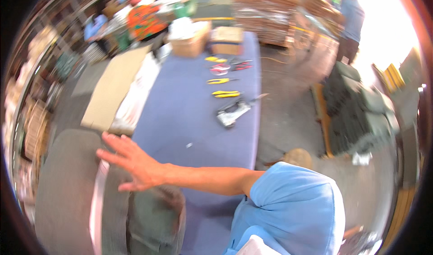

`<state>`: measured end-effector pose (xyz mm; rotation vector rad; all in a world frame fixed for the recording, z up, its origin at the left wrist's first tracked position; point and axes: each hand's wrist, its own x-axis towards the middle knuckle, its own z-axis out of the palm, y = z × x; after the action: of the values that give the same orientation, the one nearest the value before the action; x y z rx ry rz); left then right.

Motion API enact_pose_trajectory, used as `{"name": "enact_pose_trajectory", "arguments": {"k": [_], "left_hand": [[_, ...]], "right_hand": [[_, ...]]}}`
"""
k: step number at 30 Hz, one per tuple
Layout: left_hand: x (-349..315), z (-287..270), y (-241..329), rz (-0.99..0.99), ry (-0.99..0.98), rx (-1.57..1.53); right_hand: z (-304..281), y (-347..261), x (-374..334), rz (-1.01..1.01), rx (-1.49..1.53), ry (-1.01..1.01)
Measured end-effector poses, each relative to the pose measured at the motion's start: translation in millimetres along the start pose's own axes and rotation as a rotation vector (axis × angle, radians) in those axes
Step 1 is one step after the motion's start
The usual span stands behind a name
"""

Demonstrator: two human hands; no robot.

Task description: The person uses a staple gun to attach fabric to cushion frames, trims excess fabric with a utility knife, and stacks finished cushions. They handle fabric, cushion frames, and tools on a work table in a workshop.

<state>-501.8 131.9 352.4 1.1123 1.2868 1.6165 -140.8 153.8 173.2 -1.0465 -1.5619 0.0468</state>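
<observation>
My right hand (137, 165) reaches leftward across the blue-covered table with its fingers spread and nothing in them. It hovers over or rests lightly on a large dark grey padded panel (67, 187) with a pale strip (98, 205) along it; contact is hard to tell. Beside that panel lies a smaller dark green cushion-like piece (155, 219), partly blurred. A silver and black staple gun (233, 113) lies on the table's right side. Beyond it are yellow-handled pliers (226, 94) and a yellow-handled tool with a thin shaft (219, 80). My left hand is outside the picture.
The blue table (176, 115) holds cardboard boxes (191, 41) at its far end and red-handled tools (241, 65). A cardboard sheet (115, 88) lies to the left. Dark cushions (361, 110) are stacked at right. A person (352, 20) stands far right; others are at far left.
</observation>
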Motion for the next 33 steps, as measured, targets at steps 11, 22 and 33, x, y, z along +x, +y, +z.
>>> {"name": "enact_pose_trajectory", "arguments": {"k": [11, 22, 33], "left_hand": [[-120, 238, -24, 0.302, -1.130, 0.497], [-159, 377, -133, -0.219, -1.085, 0.290], [-190, 396, -119, 0.719, -0.472, 1.127]], "right_hand": [[-144, 38, -206, 0.314, -0.138, -0.323], [-237, 76, -122, 0.365, 0.417, -0.307], [-275, 168, -17, 0.366, 0.766, -0.554]]}}
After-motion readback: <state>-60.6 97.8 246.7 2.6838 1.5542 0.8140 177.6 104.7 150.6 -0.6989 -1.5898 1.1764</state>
